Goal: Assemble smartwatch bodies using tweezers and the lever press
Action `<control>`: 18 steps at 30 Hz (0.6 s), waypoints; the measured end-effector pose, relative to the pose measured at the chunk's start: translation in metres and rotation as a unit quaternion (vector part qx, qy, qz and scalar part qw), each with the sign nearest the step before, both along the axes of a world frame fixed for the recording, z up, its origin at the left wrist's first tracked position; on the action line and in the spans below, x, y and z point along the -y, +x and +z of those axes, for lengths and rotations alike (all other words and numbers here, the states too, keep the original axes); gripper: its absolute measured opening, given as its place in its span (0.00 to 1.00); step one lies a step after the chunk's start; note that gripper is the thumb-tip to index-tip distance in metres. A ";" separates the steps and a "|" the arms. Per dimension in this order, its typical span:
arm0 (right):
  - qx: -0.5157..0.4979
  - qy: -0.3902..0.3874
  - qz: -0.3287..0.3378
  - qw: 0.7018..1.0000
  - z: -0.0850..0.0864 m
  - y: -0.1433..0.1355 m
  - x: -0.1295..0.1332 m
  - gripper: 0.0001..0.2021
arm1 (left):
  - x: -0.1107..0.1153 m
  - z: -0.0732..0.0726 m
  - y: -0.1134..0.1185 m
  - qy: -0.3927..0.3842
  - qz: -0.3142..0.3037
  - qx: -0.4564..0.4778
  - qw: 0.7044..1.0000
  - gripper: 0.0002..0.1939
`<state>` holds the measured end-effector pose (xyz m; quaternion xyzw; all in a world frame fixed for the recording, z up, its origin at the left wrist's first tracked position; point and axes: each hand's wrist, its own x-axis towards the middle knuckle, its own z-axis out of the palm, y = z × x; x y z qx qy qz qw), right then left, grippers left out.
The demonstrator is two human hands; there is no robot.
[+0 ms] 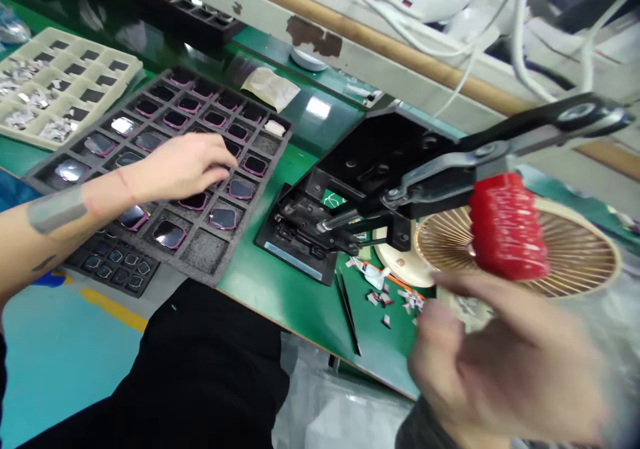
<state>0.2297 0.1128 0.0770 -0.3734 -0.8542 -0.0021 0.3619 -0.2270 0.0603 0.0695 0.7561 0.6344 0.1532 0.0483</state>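
My left hand (200,162) reaches over a dark foam tray (203,249), fingers bent and a little apart, with nothing visible between them. Framed dark pieces with purple edges, such as this one (241,189), sit in the tray's compartments. Some compartments near its right edge hold no framed piece. A black press (360,189) with a metal lever and a red handle (510,227) stands right of the tray. Blurred by motion, my right hand (500,362) is just below the red handle, thumb and forefinger apart, apparently not touching it.
A cream tray (134,69) with small scraps lies at the far left. Black tweezers (349,315) and several scraps (383,297) lie right of the press, near a round fan (580,249). Beneath the foam tray is a smaller dark tray (145,287). A shelf (350,22) with cables crosses the back.
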 end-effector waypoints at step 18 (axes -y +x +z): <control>-0.131 -0.197 0.163 0.958 -0.066 0.044 0.042 0.16 | 0.072 -0.008 0.077 0.037 0.085 0.106 0.990 0.14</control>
